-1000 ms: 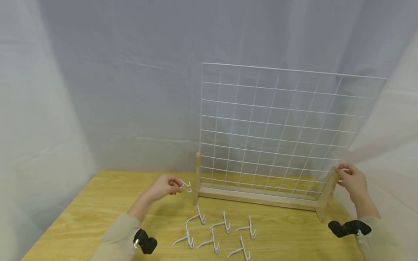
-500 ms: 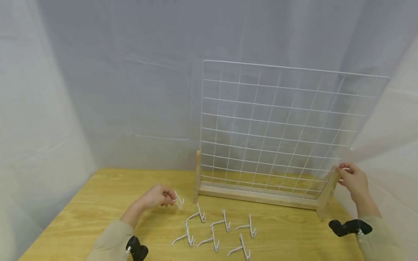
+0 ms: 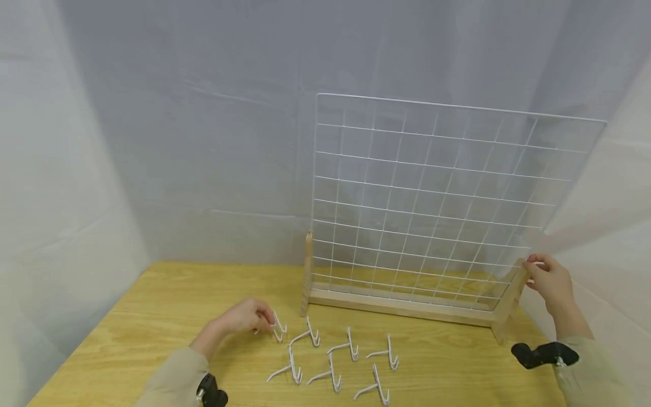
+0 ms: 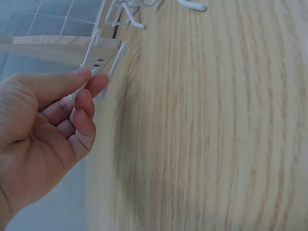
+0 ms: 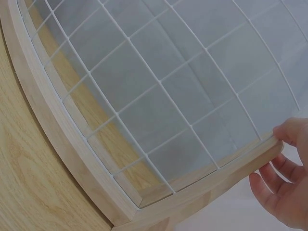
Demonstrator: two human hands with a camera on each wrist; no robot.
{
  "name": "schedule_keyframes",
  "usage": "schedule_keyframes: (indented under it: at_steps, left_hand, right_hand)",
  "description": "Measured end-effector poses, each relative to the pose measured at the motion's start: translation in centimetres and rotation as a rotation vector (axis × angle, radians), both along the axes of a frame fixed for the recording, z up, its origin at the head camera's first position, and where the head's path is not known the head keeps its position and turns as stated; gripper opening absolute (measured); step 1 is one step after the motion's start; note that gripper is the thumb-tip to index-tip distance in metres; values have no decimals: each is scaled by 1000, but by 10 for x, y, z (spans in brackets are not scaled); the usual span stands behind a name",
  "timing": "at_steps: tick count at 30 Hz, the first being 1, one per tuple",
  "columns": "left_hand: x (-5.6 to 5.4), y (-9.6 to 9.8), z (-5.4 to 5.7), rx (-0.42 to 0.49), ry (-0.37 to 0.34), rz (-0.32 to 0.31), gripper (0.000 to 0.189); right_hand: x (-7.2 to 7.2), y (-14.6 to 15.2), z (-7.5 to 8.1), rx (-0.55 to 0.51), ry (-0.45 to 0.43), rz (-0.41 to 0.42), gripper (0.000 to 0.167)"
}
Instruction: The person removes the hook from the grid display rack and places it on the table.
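In the head view my left hand (image 3: 249, 316) pinches a white wire hook (image 3: 278, 327) between thumb and fingers, low over the table and left of the other hooks. The left wrist view shows the two prongs of this hook (image 4: 89, 50) pointing away from the fingertips. My right hand (image 3: 551, 282) holds the top of the right wooden upright (image 3: 510, 299) of a stand. Seen from the right wrist, the thumb lies on top of that wooden bar (image 5: 240, 163), with the fingers below it. A white wire grid panel (image 3: 403, 164) stands upright in the stand.
Several white double-pronged hooks (image 3: 331, 373) lie in two rows on the yellow wood-grain table (image 3: 127, 339), in front of the stand's wooden base bar (image 3: 396, 308). The left upright (image 3: 307, 274) rises close to my left hand. Pale curtains (image 3: 203, 141) surround the table.
My left hand has moved left and down toward the table with the hook. The grid panel sits very slightly higher in view. My right hand stays on the upright.
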State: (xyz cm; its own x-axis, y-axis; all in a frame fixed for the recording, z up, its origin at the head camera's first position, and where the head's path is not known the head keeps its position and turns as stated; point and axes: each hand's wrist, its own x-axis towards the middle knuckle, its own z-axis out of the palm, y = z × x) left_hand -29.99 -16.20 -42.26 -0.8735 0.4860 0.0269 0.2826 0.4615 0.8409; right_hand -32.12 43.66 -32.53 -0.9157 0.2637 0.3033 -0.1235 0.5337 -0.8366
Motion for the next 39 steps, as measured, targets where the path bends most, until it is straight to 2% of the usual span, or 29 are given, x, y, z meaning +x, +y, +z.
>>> schedule_keyframes:
  at_steps: [6, 16, 23, 30, 35, 39]
  left_hand:
    - [-1, 3, -4, 10, -10, -37, 10]
    - [1, 1, -8, -45, 5, -30, 6]
    - [6, -3, -9, -146, 19, 16, 7]
    - [5, -4, -14, -172, 37, 26, 8]
    - [6, -6, -9, -197, 74, 41, 7]
    - [9, -10, -4, -202, 87, 81, 6]
  right_hand:
    - [0, -1, 0, 11, -5, -14, 24]
    - [1, -2, 1, 25, -11, -6, 27]
    - [1, -2, 1, 21, -9, -8, 26]
    - [3, -2, 1, 13, -12, -13, 26]
    - [4, -2, 0, 0, 7, -23, 19]
    - [5, -3, 1, 29, 14, -26, 22]
